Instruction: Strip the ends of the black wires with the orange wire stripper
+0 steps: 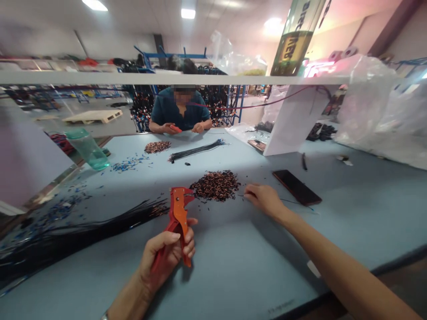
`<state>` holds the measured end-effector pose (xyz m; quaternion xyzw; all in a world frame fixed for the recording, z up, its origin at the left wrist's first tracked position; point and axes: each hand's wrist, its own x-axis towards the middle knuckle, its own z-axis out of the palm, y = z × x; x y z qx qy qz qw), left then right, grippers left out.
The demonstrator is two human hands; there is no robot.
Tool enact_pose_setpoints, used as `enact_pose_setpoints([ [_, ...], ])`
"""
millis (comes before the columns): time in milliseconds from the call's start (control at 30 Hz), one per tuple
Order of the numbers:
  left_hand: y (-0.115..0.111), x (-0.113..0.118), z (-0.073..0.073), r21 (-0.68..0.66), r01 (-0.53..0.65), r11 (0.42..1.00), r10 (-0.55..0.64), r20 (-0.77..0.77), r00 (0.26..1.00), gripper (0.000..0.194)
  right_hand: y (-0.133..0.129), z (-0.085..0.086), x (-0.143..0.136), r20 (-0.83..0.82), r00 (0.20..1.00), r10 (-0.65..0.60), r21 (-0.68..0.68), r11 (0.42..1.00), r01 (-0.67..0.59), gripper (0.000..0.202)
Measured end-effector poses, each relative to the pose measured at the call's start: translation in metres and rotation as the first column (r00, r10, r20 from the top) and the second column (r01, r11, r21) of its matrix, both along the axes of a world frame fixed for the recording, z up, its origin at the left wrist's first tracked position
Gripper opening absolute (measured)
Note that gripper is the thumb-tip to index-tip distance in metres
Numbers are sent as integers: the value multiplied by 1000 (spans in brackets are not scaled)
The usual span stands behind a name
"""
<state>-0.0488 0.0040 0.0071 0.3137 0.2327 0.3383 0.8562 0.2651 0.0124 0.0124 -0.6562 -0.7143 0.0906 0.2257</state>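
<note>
My left hand [167,253] is wrapped round the handles of a red and orange wire stripper [180,209], its jaws pointing up and to the right. Beyond the jaws lies a heap of short black and copper-coloured wire offcuts [216,186]. To the right of that heap, my right hand [263,199] is closed in a pinch on a thin black wire [295,202], whose tail runs out to the right behind the hand. On the left, a long bundle of black wires [100,231] lies with its stripped-looking ends near the stripper.
A phone [296,186] lies beyond my right forearm. Blue scraps [63,206] and a tilted green bottle [88,149] are at the left. Across the table [230,258], a co-worker [182,109] sits behind another wire bundle [196,150]. A shelf [133,79] spans overhead.
</note>
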Motion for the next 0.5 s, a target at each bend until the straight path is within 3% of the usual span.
enact_pose_setpoints([
  [167,-5,1,-1,2,160,987,-160,55,986,45,-29,16,-43,-192,961,198,-1,979,-202,8],
  [200,-6,1,-1,6,180,984,-180,47,983,45,-36,17,-52,-301,923,240,35,970,-241,8],
  [233,-8,2,-1,12,195,981,-195,33,980,46,-42,16,-59,-387,888,249,81,968,-237,10],
  [333,-12,3,-1,46,232,972,-231,-34,972,47,-53,8,-74,-537,829,153,170,983,-72,13],
  [500,-15,4,-3,157,307,939,-275,-197,941,50,-60,0,-75,-592,795,129,181,983,-25,14],
])
